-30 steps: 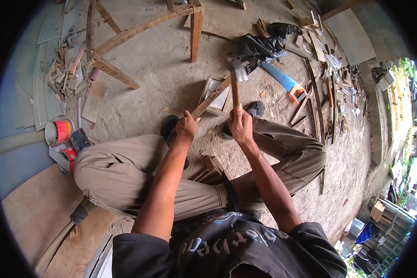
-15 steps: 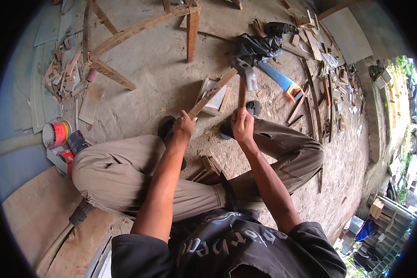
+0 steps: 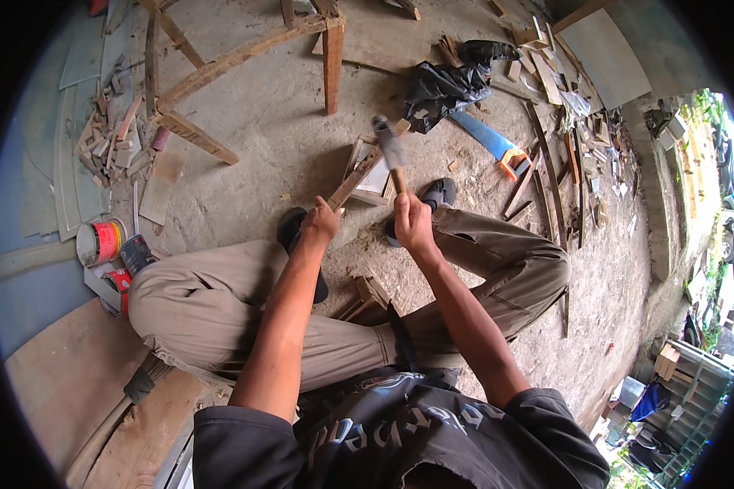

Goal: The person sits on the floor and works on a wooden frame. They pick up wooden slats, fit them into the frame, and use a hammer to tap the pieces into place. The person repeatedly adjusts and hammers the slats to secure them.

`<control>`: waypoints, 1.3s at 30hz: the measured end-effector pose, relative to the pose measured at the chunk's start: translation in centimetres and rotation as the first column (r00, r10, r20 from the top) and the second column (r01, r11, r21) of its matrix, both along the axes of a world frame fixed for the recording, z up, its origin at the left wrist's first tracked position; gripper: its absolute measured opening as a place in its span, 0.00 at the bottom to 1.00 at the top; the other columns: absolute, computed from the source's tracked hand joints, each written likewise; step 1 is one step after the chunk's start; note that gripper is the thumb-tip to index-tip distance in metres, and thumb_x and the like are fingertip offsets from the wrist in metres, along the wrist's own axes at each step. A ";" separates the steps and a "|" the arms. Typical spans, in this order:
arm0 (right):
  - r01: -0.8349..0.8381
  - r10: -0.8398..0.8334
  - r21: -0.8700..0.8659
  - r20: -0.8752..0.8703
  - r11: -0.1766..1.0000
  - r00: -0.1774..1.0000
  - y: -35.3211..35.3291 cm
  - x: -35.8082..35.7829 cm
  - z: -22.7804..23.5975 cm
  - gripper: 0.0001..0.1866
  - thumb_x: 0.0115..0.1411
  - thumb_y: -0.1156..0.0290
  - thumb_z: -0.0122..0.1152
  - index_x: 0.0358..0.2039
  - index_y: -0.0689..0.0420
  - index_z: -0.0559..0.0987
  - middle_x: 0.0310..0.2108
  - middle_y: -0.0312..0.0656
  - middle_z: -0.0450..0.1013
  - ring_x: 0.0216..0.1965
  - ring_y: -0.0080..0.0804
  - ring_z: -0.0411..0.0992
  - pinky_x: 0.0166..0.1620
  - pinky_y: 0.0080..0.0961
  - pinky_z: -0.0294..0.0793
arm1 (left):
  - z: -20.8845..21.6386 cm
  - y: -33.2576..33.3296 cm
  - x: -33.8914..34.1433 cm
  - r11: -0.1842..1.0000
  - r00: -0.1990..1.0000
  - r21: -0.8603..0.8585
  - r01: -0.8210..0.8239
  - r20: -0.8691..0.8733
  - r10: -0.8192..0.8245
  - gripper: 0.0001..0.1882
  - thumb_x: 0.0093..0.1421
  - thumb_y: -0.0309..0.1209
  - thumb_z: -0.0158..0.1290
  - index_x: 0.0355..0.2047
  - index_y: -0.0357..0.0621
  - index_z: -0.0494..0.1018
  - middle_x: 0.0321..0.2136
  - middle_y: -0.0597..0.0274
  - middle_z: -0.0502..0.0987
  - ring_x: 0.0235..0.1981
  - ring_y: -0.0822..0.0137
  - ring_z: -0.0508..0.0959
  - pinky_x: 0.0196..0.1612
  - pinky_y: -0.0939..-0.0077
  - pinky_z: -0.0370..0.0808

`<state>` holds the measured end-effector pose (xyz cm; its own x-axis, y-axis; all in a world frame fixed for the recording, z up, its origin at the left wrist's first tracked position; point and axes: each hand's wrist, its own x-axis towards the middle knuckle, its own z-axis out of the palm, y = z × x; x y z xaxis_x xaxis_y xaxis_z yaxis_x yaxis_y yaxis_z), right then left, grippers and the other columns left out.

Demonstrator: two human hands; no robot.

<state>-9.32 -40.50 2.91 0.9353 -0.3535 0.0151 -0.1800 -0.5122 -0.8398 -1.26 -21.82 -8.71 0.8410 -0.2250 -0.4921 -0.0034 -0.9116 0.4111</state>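
Observation:
My left hand (image 3: 322, 222) is closed round the near end of a narrow wooden strip (image 3: 352, 184), which slants up and away to the right. In my right hand (image 3: 414, 222) is the wooden handle of a hammer (image 3: 390, 147). Its metal head, slightly blurred, is over the far part of the strip; I cannot tell whether they touch. Partly hidden beneath both lies a small wooden frame (image 3: 373, 198) with a pale panel, on the floor between my feet.
A blue-bladed handsaw (image 3: 481, 136) and a black plastic bag (image 3: 444, 91) lie beyond my right foot. Wooden legs and rails (image 3: 249, 65) stand far left. Cans (image 3: 100, 243) are beside my left knee. Scrap wood (image 3: 553, 175) lines the right side.
The hammer has swung left and its head now lies over the strip's far part. My right hand has shifted slightly left, while my left hand keeps its hold on the strip.

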 end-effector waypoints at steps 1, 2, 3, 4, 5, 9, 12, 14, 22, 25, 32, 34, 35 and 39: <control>0.004 -0.010 -0.057 -0.101 0.998 0.995 -0.1 0.0 -1.1 0.28 0.67 0.52 0.41 0.23 0.66 0.71 0.18 0.62 0.68 0.23 0.62 0.69 0.28 0.48 0.68 | 0.1 -0.1 0.0 1.000 1.000 0.019 -0.002 -0.009 0.002 0.29 0.60 0.48 0.51 0.46 0.34 0.59 0.39 0.34 0.76 0.42 0.43 0.78 0.43 0.55 0.76; 0.010 -0.035 -0.122 -0.203 0.992 0.979 -0.6 -0.4 -2.7 0.28 0.67 0.51 0.42 0.23 0.66 0.71 0.19 0.64 0.69 0.25 0.63 0.70 0.30 0.49 0.69 | 0.2 -0.6 -0.2 1.000 1.000 0.024 0.019 0.001 -0.019 0.29 0.60 0.48 0.51 0.46 0.34 0.59 0.39 0.34 0.76 0.42 0.43 0.78 0.44 0.54 0.75; 0.003 -0.058 -0.182 -0.297 0.983 0.953 -0.7 -0.4 -3.1 0.29 0.67 0.51 0.43 0.23 0.67 0.72 0.20 0.66 0.70 0.28 0.65 0.72 0.31 0.51 0.70 | 0.2 -0.7 -0.3 0.999 0.999 0.034 0.031 0.016 -0.031 0.29 0.60 0.48 0.51 0.47 0.34 0.59 0.39 0.34 0.76 0.42 0.43 0.78 0.44 0.54 0.75; -0.028 -0.036 -0.194 -0.315 0.981 0.948 -0.6 -0.9 -3.4 0.28 0.66 0.51 0.44 0.23 0.66 0.72 0.20 0.66 0.70 0.28 0.65 0.72 0.32 0.52 0.71 | 0.1 -0.8 -0.4 0.998 0.999 0.044 0.044 0.030 -0.045 0.29 0.60 0.48 0.52 0.47 0.34 0.59 0.39 0.34 0.76 0.41 0.43 0.78 0.44 0.54 0.75; -0.058 -0.013 -0.204 -0.330 0.977 0.944 -0.1 -1.4 -3.3 0.28 0.66 0.51 0.45 0.23 0.66 0.72 0.20 0.65 0.70 0.28 0.65 0.72 0.32 0.52 0.71 | 0.0 -1.0 -0.2 0.999 0.999 0.037 0.036 0.023 -0.037 0.30 0.60 0.48 0.52 0.48 0.34 0.58 0.39 0.35 0.76 0.41 0.44 0.78 0.44 0.55 0.76; -0.191 0.120 -0.246 -0.279 0.950 0.953 3.1 -1.6 -0.9 0.25 0.64 0.50 0.48 0.25 0.62 0.71 0.17 0.61 0.70 0.24 0.62 0.72 0.28 0.52 0.71 | -1.3 -0.6 -0.5 0.998 0.997 0.004 0.065 0.039 -0.065 0.30 0.60 0.48 0.52 0.48 0.33 0.58 0.38 0.37 0.77 0.41 0.45 0.79 0.43 0.57 0.76; -0.223 0.146 -0.255 -0.290 0.941 0.946 4.2 -1.3 0.9 0.24 0.63 0.48 0.49 0.28 0.61 0.70 0.16 0.59 0.71 0.24 0.61 0.73 0.28 0.51 0.72 | -1.5 -0.6 -0.6 0.995 0.993 0.001 0.101 0.053 -0.101 0.30 0.60 0.48 0.52 0.47 0.33 0.58 0.37 0.38 0.77 0.41 0.46 0.79 0.43 0.58 0.77; -0.213 0.088 -0.309 -0.373 0.927 0.924 2.7 -1.0 0.9 0.25 0.63 0.47 0.48 0.28 0.61 0.71 0.17 0.58 0.72 0.23 0.60 0.73 0.28 0.50 0.73 | -1.8 -0.4 -0.4 0.996 0.994 0.028 0.083 0.066 -0.085 0.30 0.60 0.48 0.52 0.47 0.34 0.58 0.37 0.38 0.77 0.41 0.46 0.79 0.42 0.57 0.77; -0.209 0.008 -0.358 -0.489 0.910 0.873 0.6 -2.3 1.0 0.28 0.64 0.43 0.44 0.29 0.61 0.70 0.22 0.56 0.74 0.27 0.58 0.75 0.28 0.48 0.74 | -1.8 -1.1 -1.2 0.997 0.995 0.057 0.060 0.074 -0.064 0.35 0.60 0.52 0.50 0.53 0.32 0.57 0.40 0.39 0.77 0.41 0.46 0.78 0.45 0.57 0.76; -0.319 0.132 -0.495 -0.376 0.809 0.917 0.8 -2.6 1.1 0.27 0.63 0.44 0.46 0.29 0.59 0.68 0.18 0.53 0.73 0.22 0.54 0.75 0.25 0.46 0.74 | -1.1 -1.5 -0.3 0.996 0.997 0.059 0.063 0.032 -0.065 0.36 0.60 0.52 0.50 0.54 0.33 0.56 0.41 0.39 0.76 0.42 0.46 0.78 0.45 0.57 0.76; -0.173 -0.079 -0.478 -0.462 0.861 0.883 -1.7 -2.3 -0.9 0.30 0.61 0.40 0.47 0.28 0.59 0.72 0.18 0.54 0.74 0.23 0.56 0.75 0.25 0.48 0.74 | -0.9 -2.4 0.1 0.995 0.998 0.083 0.064 -0.015 -0.063 0.36 0.60 0.52 0.50 0.54 0.32 0.57 0.42 0.38 0.75 0.44 0.45 0.77 0.44 0.56 0.76; -0.239 0.006 -0.414 -0.489 0.878 0.872 -0.8 -2.3 -0.3 0.30 0.61 0.39 0.46 0.28 0.58 0.73 0.21 0.57 0.74 0.26 0.58 0.76 0.29 0.50 0.75 | 0.0 -2.5 0.2 0.998 0.998 0.049 0.034 -0.061 -0.031 0.37 0.60 0.52 0.50 0.54 0.31 0.57 0.43 0.38 0.75 0.44 0.45 0.77 0.44 0.56 0.76; -0.180 -0.058 -0.415 -0.499 0.892 0.865 -0.9 -2.2 -0.4 0.30 0.61 0.39 0.45 0.28 0.58 0.74 0.21 0.58 0.74 0.27 0.58 0.76 0.30 0.50 0.75 | -0.3 -2.3 -0.1 0.998 0.999 0.049 0.040 -0.017 -0.039 0.37 0.60 0.53 0.50 0.55 0.30 0.57 0.44 0.38 0.75 0.44 0.45 0.77 0.44 0.56 0.76; 0.094 -0.317 -0.427 -0.489 0.899 0.813 -5.4 -1.9 -2.0 0.31 0.61 0.42 0.48 0.27 0.63 0.77 0.20 0.60 0.73 0.26 0.60 0.75 0.26 0.50 0.74 | 0.0 -1.8 -0.2 0.997 0.998 0.059 0.040 0.035 -0.042 0.39 0.60 0.54 0.49 0.57 0.30 0.56 0.43 0.38 0.75 0.42 0.45 0.78 0.44 0.55 0.75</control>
